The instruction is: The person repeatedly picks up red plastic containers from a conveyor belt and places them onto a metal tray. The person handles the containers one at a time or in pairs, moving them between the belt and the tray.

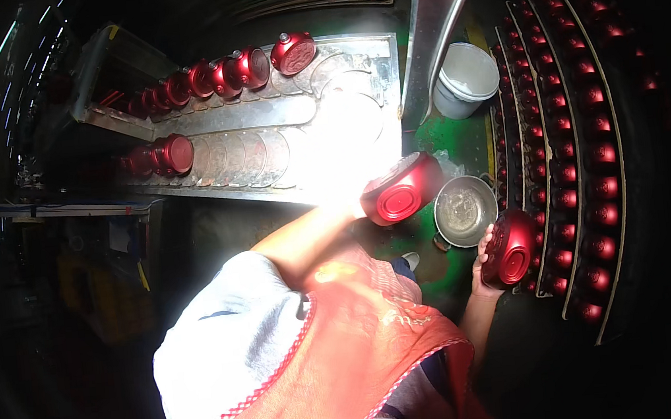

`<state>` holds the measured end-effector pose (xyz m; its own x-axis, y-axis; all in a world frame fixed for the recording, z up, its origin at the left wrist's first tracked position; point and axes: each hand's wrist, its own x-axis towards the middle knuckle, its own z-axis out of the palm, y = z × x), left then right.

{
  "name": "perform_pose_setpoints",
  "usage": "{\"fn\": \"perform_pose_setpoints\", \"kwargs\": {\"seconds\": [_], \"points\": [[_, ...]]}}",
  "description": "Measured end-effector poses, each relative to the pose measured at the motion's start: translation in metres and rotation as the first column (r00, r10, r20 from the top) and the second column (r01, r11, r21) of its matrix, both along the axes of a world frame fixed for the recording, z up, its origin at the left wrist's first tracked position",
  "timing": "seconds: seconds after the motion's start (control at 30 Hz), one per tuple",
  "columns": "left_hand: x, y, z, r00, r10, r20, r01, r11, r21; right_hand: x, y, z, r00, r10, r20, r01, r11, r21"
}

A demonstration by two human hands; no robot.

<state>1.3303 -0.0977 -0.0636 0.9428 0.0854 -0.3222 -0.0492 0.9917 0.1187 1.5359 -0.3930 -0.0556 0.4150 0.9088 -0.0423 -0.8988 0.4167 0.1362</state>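
Observation:
My left hand (pixel 357 206), washed out by glare, is at the near end of a glossy red bottle (pixel 426 180) and grips it. The bottle lies tilted, with its oval base facing me. Over on the right, my right hand (pixel 485 263) holds a second red bottle (pixel 518 241) from its left side and underneath, also base towards me. That bottle is beside the racks of red bottles. Between the two held bottles, a metal pan (pixel 466 213) sits lower down near the floor. The bottles' necks are turned out of sight.
A looped slat conveyor (pixel 294 110) carries several red bottles (pixel 251 67), with strong glare at its near end. A metal post (pixel 436 27) rises beside it. A white bucket (pixel 468 81) stands on the green floor. Stacked shelves (pixel 579 188) of red bottles line the right.

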Motion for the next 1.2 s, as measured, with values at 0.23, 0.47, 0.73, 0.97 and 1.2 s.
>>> {"fn": "perform_pose_setpoints", "kwargs": {"seconds": [0.23,0.47,0.73,0.97,1.2], "points": [[-0.251,0.128,0.073,0.562,0.801,-0.208,0.178,0.129,0.976,-0.16,0.208,0.048,0.552,0.124,0.825,0.513,0.729,-0.453],[-0.241,0.146,0.01,0.327,0.943,-0.064,0.704,-0.198,0.682,-0.29,0.39,-0.03,-0.281,0.496,0.822,0.663,0.719,-0.207],[-0.201,0.088,0.013,0.465,0.885,-0.028,0.668,-0.33,0.667,-0.235,0.323,0.005,-0.412,0.49,0.768,0.536,0.812,-0.231],[-0.039,0.03,0.055,0.788,0.576,0.217,0.05,-0.411,0.91,0.066,0.108,0.134,-0.359,0.354,0.863,0.827,0.55,0.118],[0.325,-0.064,0.146,0.923,0.29,0.253,-0.177,-0.264,0.948,0.494,-0.143,0.254,0.031,0.839,0.543,0.877,-0.283,0.388]]}}
